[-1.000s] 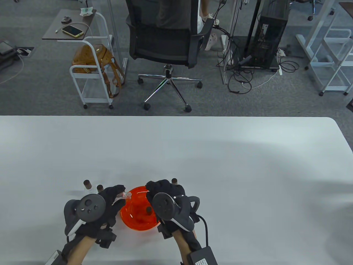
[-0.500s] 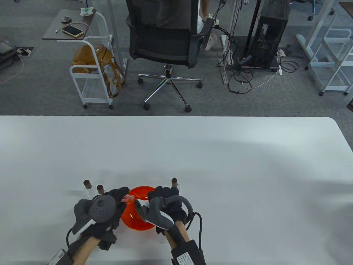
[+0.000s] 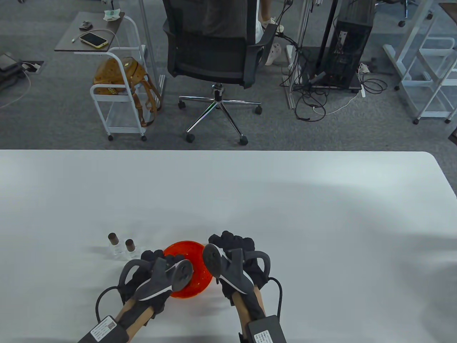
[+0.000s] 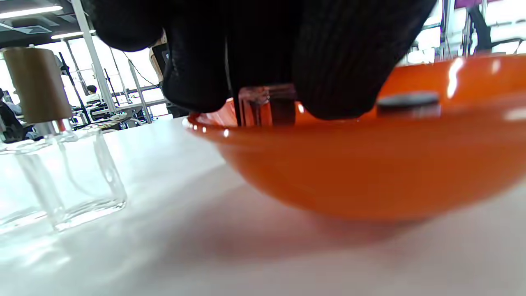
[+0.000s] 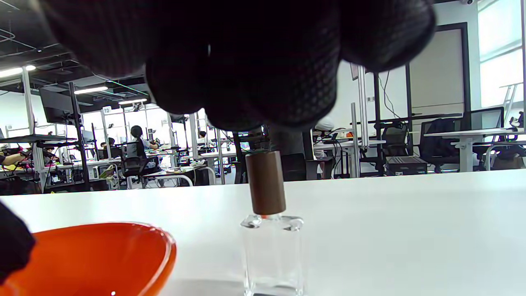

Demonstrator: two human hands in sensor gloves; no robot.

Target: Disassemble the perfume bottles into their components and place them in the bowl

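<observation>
The left hand (image 3: 157,271) has been lowered over the orange bowl (image 3: 194,252), pinching a clear bottle body (image 4: 263,105). The right hand (image 3: 237,250) (grip unclear) has been shifted over a capped bottle (image 5: 271,230).

bowl (image 3: 194,282): glossy orange
bottles (image 5: 272,250): clear glass, brown caps (image 5: 265,182)
gloves (image 3: 235,246): black
desk (image 3: 285,200): white

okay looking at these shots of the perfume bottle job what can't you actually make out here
- Table view: the left hand and its tracker cover much of the orange bowl, hiding its contents.
- Table view: the right hand hides the bottle it reaches for.
- Left wrist view: the clear piece under the fingers is mostly covered; gripped or released, unclear.
- Right wrist view: the bottle is cut off by the bottom edge; contact with its brown cap is unclear.
</observation>
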